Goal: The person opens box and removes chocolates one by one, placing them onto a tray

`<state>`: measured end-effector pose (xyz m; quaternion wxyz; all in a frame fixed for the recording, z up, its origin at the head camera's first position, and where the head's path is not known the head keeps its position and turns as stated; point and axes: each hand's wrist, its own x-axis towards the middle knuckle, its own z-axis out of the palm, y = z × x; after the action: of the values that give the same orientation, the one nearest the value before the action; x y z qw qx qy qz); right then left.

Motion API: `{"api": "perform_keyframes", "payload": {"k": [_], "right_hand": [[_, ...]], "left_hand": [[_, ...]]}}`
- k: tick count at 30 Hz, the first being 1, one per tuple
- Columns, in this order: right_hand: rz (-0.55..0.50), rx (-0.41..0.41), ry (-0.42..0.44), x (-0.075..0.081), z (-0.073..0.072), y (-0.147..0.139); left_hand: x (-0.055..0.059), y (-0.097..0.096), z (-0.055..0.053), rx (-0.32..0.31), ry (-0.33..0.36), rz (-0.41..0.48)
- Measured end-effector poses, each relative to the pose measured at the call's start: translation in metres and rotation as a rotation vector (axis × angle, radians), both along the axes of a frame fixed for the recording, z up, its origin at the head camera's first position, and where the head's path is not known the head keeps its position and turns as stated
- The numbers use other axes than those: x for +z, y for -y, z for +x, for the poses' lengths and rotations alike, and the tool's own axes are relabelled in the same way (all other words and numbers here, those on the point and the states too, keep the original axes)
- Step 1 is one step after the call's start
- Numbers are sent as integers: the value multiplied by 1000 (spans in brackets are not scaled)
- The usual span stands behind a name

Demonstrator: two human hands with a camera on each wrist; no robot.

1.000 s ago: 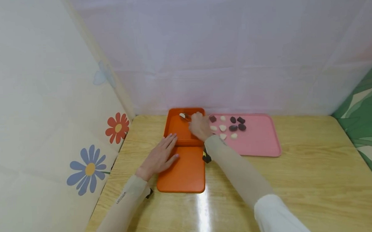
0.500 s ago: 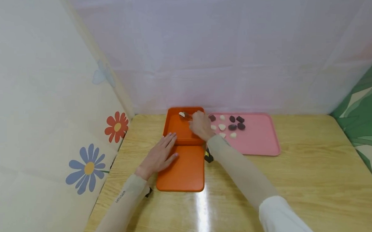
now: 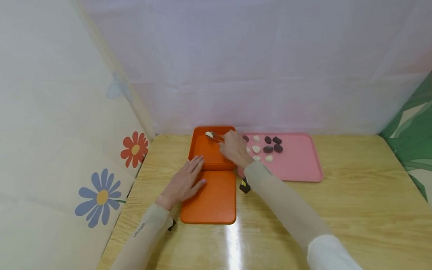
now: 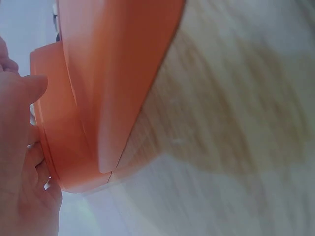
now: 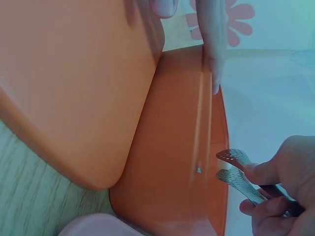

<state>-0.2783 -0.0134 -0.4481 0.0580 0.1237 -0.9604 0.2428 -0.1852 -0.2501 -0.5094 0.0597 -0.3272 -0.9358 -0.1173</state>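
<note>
My right hand [image 3: 235, 148] grips small metal tongs [image 5: 241, 184] with perforated tips, seen closely in the right wrist view. A small white piece [image 3: 209, 134] sits between the tips, over the inside of the orange box [image 3: 211, 167]. The box's lid [image 3: 211, 202] lies folded back toward me. My left hand [image 3: 183, 182] rests with straight fingers at the box's front left rim, thumb over the lid. In the left wrist view, those fingers [image 4: 42, 172] lie along the orange wall.
Right of the box stands a pink tray [image 3: 299, 168] with several white pieces [image 3: 256, 149] and several dark brown pieces [image 3: 268, 149] in loose rows. A pale cloth wall [image 3: 213, 71] rises close behind both; another [image 3: 40, 117] with printed flowers stands at the left.
My right wrist has swung slightly to the right while the tongs keep the white piece over the box. My left hand stays in place. The view has shifted a little.
</note>
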Motion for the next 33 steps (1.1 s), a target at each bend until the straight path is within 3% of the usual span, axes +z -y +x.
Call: {"api": "perform_keyframes", "payload": {"k": [5, 15, 20, 33], "right_hand": [[-19, 16, -17, 5, 11, -10], [-117, -5, 65, 16, 40, -36], [-117, -15, 13, 16, 49, -46], [-172, -30, 34, 12, 68, -79]], "left_hand": [[-2, -1, 0, 6, 0, 5], [0, 0, -3, 2, 23, 13], [3, 1, -2, 5, 26, 22], [0, -1, 0, 17, 41, -7]]}}
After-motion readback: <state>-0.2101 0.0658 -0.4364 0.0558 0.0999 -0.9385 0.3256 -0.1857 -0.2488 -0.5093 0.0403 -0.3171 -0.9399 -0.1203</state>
